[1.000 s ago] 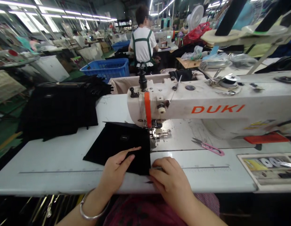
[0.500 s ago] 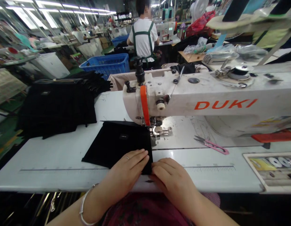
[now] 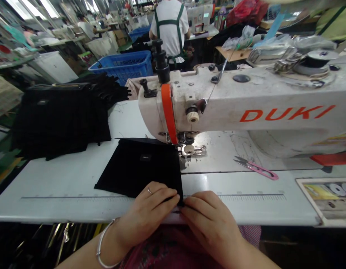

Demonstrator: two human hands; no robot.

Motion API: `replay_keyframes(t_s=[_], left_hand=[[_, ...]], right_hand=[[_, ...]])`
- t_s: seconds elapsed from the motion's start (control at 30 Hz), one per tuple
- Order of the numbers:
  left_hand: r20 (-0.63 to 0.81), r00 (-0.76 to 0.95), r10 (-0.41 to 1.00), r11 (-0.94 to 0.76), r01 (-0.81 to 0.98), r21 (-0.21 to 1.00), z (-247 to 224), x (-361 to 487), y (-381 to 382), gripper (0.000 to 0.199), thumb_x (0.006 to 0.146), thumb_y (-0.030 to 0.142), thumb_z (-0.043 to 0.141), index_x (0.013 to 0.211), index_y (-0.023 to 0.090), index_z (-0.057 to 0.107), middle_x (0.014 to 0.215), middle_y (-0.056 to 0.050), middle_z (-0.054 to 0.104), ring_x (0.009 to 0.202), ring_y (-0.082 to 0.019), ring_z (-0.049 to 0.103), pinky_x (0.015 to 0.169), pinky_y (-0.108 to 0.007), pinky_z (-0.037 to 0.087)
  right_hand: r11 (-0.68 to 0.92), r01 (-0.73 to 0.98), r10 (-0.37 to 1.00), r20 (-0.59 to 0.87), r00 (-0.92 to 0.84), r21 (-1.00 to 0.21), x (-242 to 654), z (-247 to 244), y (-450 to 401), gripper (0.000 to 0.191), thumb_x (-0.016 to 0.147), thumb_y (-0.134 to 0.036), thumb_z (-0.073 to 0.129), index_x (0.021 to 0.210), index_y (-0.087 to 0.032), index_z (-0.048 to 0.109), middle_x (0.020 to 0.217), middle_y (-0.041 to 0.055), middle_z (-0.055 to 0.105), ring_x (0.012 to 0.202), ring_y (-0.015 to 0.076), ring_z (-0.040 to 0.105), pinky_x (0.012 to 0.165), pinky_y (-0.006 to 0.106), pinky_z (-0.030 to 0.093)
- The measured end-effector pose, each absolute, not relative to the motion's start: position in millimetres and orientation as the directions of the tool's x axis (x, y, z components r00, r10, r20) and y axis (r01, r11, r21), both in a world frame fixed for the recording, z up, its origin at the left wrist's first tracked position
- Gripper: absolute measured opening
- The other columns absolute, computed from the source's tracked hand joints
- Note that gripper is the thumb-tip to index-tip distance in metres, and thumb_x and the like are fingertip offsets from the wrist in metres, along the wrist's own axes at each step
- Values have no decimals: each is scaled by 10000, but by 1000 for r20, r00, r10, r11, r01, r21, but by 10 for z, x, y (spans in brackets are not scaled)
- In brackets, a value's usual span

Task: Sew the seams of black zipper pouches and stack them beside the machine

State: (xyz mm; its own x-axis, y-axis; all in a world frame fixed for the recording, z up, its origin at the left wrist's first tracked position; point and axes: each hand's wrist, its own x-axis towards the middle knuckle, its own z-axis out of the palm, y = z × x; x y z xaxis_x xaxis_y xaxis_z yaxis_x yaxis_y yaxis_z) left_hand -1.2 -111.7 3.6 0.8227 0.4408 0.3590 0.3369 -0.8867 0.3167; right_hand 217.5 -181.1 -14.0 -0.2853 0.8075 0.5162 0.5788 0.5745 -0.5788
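A flat black fabric piece (image 3: 136, 172) with a small dark label lies on the white sewing table, its right edge running up to the presser foot (image 3: 190, 150) of the sewing machine (image 3: 206, 101). At the near right corner of the fabric, my left hand (image 3: 153, 205) is closed, its fingertips pinching the edge; a ring and a bracelet show on it. My right hand (image 3: 212, 216) meets it there, closed on the same corner from the right. The thumbs and the pinched bit of cloth are mostly hidden.
A pile of black fabric pieces (image 3: 61, 116) sits at the table's left. Pink thread snips (image 3: 258, 170) lie right of the needle. A parts tray (image 3: 327, 201) is set at the right edge. Behind stand a blue basket (image 3: 122, 67) and a person (image 3: 171, 30) facing away.
My left hand has slid nearer to the corner, its fingers going from flat on the cloth to curled at the edge. My right hand stays at the corner. The view has tipped down slightly.
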Motion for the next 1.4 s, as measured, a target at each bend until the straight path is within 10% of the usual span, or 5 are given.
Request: replay_keyframes(t_s=[0.9, 1.4], left_hand=[[370, 849, 377, -887, 217, 406, -3, -12, -1041, 283, 967, 79, 528, 1219, 166, 622, 1167, -65, 702, 1171, -197, 606, 1083, -423, 478], [394, 872, 291, -919, 140, 368, 93, 9, -733, 199, 1013, 138, 461, 1098, 152, 641, 1130, -31, 712, 1131, -143, 611, 1104, -321, 452]], right_hand=[[531, 554, 845, 444, -297, -641, 2227, -94, -1828, 180, 971, -107, 513, 1067, -158, 657, 1058, 87, 679, 936, 218, 595, 812, 379, 519], [670, 585, 742, 435, -510, -457, 2302, 62, -1520, 256, 980, -112, 498, 1196, -128, 636, 1170, 97, 671, 1020, 253, 599, 849, 402, 543]])
